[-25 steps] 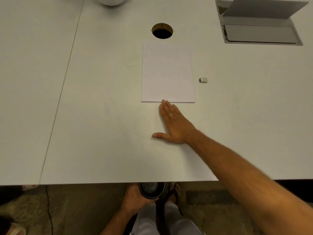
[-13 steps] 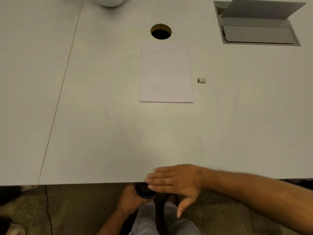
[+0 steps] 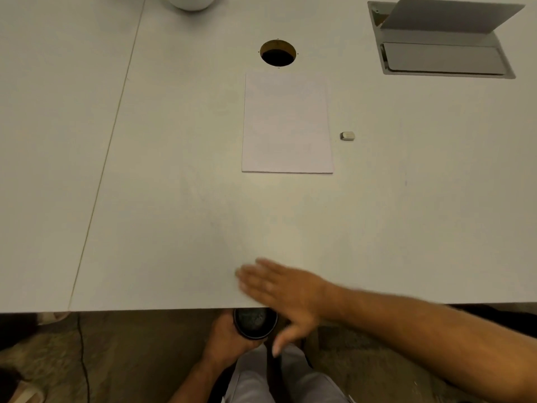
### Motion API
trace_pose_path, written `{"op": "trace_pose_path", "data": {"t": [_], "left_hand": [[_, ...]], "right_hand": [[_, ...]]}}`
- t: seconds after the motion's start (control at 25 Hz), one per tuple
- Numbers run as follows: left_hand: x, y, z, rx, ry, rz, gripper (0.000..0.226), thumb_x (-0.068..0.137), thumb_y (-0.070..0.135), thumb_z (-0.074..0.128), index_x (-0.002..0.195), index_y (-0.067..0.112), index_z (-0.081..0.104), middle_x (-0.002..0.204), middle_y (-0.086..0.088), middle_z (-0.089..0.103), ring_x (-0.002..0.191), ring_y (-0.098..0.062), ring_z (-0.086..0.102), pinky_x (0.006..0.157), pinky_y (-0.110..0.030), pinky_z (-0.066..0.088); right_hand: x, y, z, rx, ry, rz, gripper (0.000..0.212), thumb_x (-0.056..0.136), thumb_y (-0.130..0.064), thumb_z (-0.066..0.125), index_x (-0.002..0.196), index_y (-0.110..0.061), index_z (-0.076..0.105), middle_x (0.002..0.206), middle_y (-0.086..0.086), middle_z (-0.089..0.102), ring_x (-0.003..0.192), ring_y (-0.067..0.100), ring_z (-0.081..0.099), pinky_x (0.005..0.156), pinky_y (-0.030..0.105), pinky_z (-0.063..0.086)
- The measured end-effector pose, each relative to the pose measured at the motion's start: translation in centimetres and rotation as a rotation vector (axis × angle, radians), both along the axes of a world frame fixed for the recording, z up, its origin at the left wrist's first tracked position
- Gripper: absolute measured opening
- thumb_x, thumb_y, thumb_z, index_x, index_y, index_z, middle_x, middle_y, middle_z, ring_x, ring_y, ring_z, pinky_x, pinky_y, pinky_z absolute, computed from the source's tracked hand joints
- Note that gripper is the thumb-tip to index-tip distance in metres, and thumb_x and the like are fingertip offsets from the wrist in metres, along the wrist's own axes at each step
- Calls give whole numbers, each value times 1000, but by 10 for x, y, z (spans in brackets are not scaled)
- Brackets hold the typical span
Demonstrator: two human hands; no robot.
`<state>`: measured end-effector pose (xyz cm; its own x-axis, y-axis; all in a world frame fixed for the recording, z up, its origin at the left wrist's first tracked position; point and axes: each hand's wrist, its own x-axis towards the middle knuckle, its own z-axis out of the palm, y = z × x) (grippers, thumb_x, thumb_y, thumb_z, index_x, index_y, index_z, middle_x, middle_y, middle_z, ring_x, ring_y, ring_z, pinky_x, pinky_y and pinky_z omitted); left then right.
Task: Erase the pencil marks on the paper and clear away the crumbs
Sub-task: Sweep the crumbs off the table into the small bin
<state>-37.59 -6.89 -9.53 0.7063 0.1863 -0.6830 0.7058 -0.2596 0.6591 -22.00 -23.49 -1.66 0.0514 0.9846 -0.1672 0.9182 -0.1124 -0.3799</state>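
Head view, the only one. Paper (image 3: 287, 123) flat on the white table (image 3: 162, 199), up around twelve o'clock from the sweeping hand, just this side of the round cable hole (image 3: 278, 53). No pencil marks to be made out on the sheet; looks blank, though faint traces too small to tell. Eraser (image 3: 347, 136) lying loose at three o'clock of the paper, near it but apart, touched by nothing.

Right hand (image 3: 282, 289) flat and open, fingers together and pointing toward nine o'clock, blurred, laid across the near table edge with the thumb hanging below it. Holding nothing. Left hand (image 3: 229, 337) below the edge at six o'clock, wrapped around a dark round cup (image 3: 255, 322), mouth up and tucked right under the lip of the table, just beside the right hand's fingers. Greyish matter inside the cup, too dim to name.

Judged from this: erasing probably done, eraser set aside. Crumb clearing in hand and seemingly near its end, a brushing of bits over the edge into the cup. No crumbs visible on table or paper, but too small to rule out. Left, perhaps: a last pass and putting the cup away.
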Motion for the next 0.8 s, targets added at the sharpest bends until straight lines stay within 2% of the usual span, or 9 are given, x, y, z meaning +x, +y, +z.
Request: {"op": "trace_pose_path", "data": {"t": [0.08,0.16,0.28,0.36,0.44,0.56,0.68,0.76,0.8], "left_hand": [[-3,1,0,-36,-17,-13,63,47,39,97,104,21,75,99,1,78,95,-13,74,85,-48,60],[-3,2,1,-45,-44,-7,60,48,37,97,102,24,75,99,2,78,94,-14,74,84,-49,60],[-4,3,-1,0,-71,12,89,36,46,98,117,26,68,110,10,73,105,-5,68,91,-35,58],[-4,2,2,7,-77,-8,96,35,48,97,122,27,63,116,11,70,110,-4,65,94,-31,57],[-4,2,5,-16,-80,-9,97,36,47,98,124,26,61,117,11,69,110,-4,65,94,-30,56],[-6,2,9,-55,-72,0,78,42,37,99,112,30,64,104,18,72,101,5,67,85,-24,57],[-5,0,12,-79,-43,-3,47,59,51,83,98,28,70,92,12,76,90,-7,73,80,-32,61],[-3,-2,14,-105,-48,39,48,62,57,74,96,24,71,92,8,77,87,-11,74,84,-39,61],[-3,-3,14,-117,-62,44,51,57,54,79,98,26,69,92,7,77,88,-8,73,85,-39,60]], "right_hand": [[-27,-16,-1,102,171,111,116,67,-57,76,145,8,19,154,27,10,144,34,3,114,53,13],[-29,-20,1,170,217,120,112,66,-49,82,142,11,25,153,27,15,144,34,8,114,53,16],[4,-7,5,112,67,-91,110,74,-59,69,145,8,18,154,26,8,144,34,2,114,53,14],[19,3,6,8,-81,-250,114,76,-72,55,147,5,9,156,25,-1,144,33,-7,114,52,11],[11,6,4,-58,-116,-257,118,76,-78,46,147,5,4,155,25,-6,143,33,-12,114,52,9],[-34,1,1,-82,-70,-117,117,76,-77,47,148,4,3,155,26,-4,143,33,-12,115,50,4],[-68,-9,5,-110,-64,56,111,80,-72,48,148,3,1,156,25,-2,144,31,-12,117,46,-3],[-73,-14,7,-68,-57,93,104,85,-65,48,148,2,2,156,24,-3,144,30,-12,117,45,-3],[-73,-16,7,-50,-35,14,101,86,-64,47,148,2,4,156,23,-3,144,30,-11,117,46,2]]}}
